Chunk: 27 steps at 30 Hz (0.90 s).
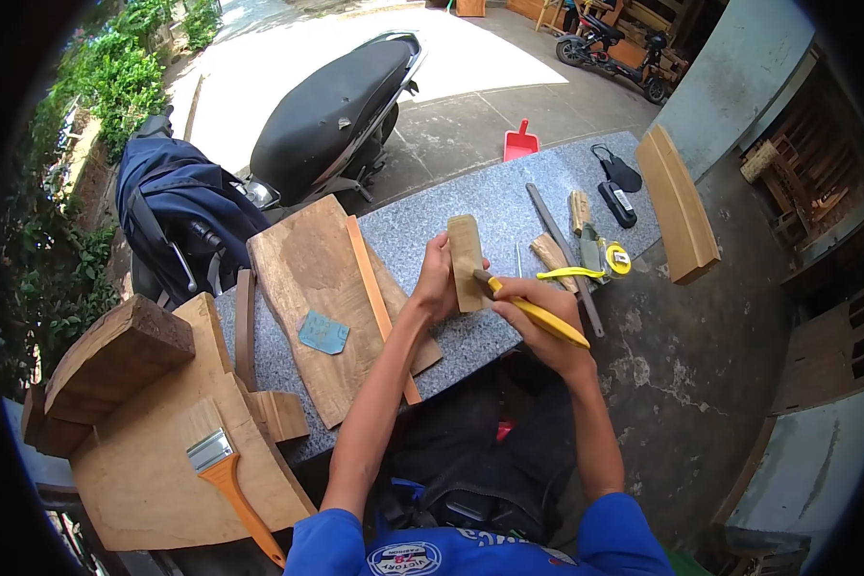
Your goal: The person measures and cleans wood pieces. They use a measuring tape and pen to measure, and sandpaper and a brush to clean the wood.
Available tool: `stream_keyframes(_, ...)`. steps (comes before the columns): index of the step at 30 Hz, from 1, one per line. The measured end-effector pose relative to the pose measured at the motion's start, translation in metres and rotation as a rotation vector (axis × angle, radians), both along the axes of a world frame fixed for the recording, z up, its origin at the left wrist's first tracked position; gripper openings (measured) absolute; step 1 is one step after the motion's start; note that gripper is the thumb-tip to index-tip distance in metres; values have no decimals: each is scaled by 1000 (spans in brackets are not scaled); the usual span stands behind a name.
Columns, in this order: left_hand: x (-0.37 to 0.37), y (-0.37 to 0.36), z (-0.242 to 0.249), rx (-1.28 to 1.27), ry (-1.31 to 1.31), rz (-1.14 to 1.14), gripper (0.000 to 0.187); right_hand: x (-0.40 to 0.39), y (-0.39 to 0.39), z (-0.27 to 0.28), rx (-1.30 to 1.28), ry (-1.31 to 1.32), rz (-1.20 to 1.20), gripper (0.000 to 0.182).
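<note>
In the middle of the head view, my left hand (436, 280) grips a small rectangular wooden block (465, 254) from its left side, holding it upright over the speckled stone tabletop (485, 338). My right hand (553, 309) is closed around a yellow-handled tool (554, 324) with a short dark tip. That tip meets the block's right edge. Just right of my hands lie a long flat metal bar (545, 216), a piece of wood (549, 252) with a yellow strap (568, 273) over it, and a yellow tape measure (617, 257).
Left of my hands lie a wide wooden board (302, 254), an orange-brown strip (367, 264) and a blue-grey sandpaper piece (324, 332). A paintbrush (230, 485) rests on another board (154, 480). A curved wooden piece (677, 202) stands at right. A motorbike (331, 106) is parked beyond the table.
</note>
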<state>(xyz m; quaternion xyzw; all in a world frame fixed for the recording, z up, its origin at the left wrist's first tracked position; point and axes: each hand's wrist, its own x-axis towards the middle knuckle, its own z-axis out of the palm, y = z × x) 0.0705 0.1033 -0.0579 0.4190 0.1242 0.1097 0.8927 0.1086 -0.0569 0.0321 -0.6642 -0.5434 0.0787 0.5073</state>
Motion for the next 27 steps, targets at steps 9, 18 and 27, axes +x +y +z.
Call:
stream_keyframes(9, -10, 17, 2, 75, -65, -58, 47, 24, 6, 10, 203, 113, -180, 11)
stream_keyframes(18, -5, 22, -9, -71, -140, -6, 49, -11, -9, -25, 24, -55, 80, 10)
stream_keyframes(27, -18, 7, 12, 257, 85, -91, 42, 61, -5, 15, 236, 94, -324, 14)
